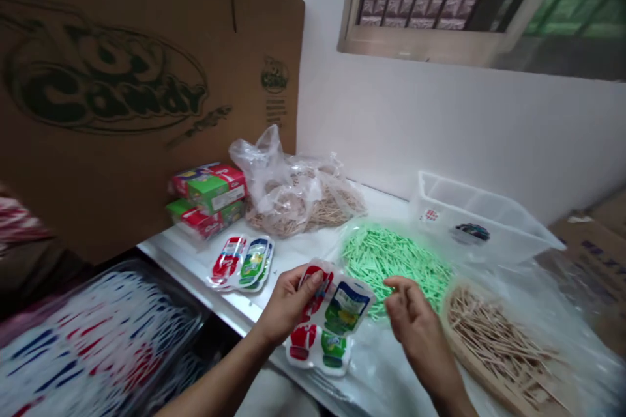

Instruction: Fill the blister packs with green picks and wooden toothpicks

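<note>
My left hand [292,303] is closed on a flat plastic candy packet [348,306] printed red on one side and green and blue on the other, with the thumb on its front. Just below it, a similar packet [317,348] lies at the table's near edge; whether the two touch is unclear. My right hand [415,319] hovers beside the pile of light green sticks [396,260], fingers bent and slightly apart, with nothing visible in them. More red and green packets [242,264] lie stacked on the table to the left.
Wooden sticks fill a shallow tray [452,329] at right and a clear bag [303,195] at the back. A translucent bin [489,221] stands against the wall. Colourful boxes [210,199] sit before a large carton [147,78]. A crate [190,322] of wrapped pieces is lower left.
</note>
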The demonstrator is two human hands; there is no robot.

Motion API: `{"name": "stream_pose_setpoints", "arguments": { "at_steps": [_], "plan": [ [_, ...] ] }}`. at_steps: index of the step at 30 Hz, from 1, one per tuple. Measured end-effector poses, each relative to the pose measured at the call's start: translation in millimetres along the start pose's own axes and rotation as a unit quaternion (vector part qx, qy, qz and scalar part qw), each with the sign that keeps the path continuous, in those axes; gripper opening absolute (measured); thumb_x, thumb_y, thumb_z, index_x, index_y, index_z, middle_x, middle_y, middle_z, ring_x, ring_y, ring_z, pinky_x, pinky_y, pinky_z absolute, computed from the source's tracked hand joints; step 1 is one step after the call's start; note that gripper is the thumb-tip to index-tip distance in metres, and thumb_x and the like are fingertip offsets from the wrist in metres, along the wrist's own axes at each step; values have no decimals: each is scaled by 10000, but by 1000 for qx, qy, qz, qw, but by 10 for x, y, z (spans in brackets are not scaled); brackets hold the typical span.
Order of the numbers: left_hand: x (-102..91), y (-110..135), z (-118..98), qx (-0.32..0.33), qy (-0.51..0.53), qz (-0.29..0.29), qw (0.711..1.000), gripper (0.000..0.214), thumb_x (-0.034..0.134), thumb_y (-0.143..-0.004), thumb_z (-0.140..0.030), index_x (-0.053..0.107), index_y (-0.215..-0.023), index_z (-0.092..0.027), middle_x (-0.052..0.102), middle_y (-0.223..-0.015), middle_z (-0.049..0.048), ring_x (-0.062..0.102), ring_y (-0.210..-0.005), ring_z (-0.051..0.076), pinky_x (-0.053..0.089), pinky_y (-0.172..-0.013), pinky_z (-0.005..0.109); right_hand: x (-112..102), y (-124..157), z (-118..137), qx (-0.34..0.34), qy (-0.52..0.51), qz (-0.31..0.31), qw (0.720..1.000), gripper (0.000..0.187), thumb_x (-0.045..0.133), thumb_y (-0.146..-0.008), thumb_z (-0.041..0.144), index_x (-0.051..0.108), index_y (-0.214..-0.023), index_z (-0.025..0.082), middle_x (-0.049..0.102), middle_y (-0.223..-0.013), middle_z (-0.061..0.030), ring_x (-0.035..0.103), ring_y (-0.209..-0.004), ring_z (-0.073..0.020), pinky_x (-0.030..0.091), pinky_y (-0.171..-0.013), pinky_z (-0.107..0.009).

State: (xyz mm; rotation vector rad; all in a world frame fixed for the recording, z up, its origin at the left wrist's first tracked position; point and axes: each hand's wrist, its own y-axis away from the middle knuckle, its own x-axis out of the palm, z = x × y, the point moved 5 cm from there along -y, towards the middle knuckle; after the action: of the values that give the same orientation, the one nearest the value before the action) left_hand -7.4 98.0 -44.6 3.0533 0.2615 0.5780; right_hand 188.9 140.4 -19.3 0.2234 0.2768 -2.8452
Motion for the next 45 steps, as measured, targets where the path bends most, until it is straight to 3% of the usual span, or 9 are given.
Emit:
{"name": "stream_pose_setpoints", "arguments": {
  "at_steps": [3,8,13,18,22,27,32,42,45],
  "plan": [
    [-312,52,-105,16,2,-57,998,327,682,-712,-420,642,-884,-145,659,-696,22,572,-541,109,444,-531,211,550,-82,-205,31,-10,140,990,299,607,-752,476,542,-717,187,412,-576,55,400,-537,-104,355,-510,-217],
    [-1041,-14,-431,69,-113,-173,976,387,707,-640,-474,653,-835,-144,683,-719,38,617,-582,168,475,-545,254,1368,-481,-242,8,50,148,988,338,524,-784,448,477,-582,181,433,-524,52,404,-516,-99,331,-510,-214],
    [-1789,-225,-738,142,-451,-286,834,335,585,-723,-473,672,-770,-152,673,-674,23,607,-619,181,438,-554,244,2200,-852,-253,-12,142,181,973,336,541,-760,385,470,-510,173,462,-485,47,418,-504,-94,276,-497,-203],
    [-2108,-338,-791,122,-527,-326,775,434,686,-641,-329,616,-1034,-159,663,-1011,108,581,-963,279,416,-834,348,2606,-953,-353,-23,194,191,962,268,595,-736,328,488,-548,170,517,-518,23,456,-558,-116,283,-545,-215],
    [-1732,-144,-690,133,-615,-328,704,399,558,-773,-416,551,-1074,-155,617,-1045,122,559,-978,266,397,-822,341,2405,-1001,-256,-53,195,172,964,200,569,-760,357,533,-685,175,592,-662,-15,508,-640,-149,318,-598,-233],
    [-887,32,22,23,-670,-99,735,376,466,-796,-558,560,-904,-211,664,-840,44,611,-732,196,364,-613,260,1604,-940,-60,-73,174,126,974,281,411,-853,402,495,-678,200,523,-630,35,475,-616,-123,330,-587,-215],
    [-669,-38,464,-56,-718,-43,693,326,491,-788,-517,575,-823,-203,676,-790,56,622,-751,226,336,-574,262,782,-646,-171,-55,167,82,981,309,435,-844,420,473,-636,194,429,-572,55,391,-544,-107,303,-524,-212],
    [-402,20,166,43,-768,-18,639,287,396,-838,-208,650,-953,-140,652,-974,177,573,-903,307,378,-773,414,235,-291,-723,71,183,78,977,426,539,-779,465,574,-1086,172,642,-1036,-97,597,-919,-227,433,-790,-308],
    [-195,129,-54,156,-671,31,724,331,444,-815,-179,624,-1093,-181,612,-1137,149,531,-1018,301,351,-883,442,317,-284,-728,100,97,112,984,548,619,-714,476,550,-1161,167,619,-1125,-108,586,-998,-254,442,-837,-346]
  ]
}}
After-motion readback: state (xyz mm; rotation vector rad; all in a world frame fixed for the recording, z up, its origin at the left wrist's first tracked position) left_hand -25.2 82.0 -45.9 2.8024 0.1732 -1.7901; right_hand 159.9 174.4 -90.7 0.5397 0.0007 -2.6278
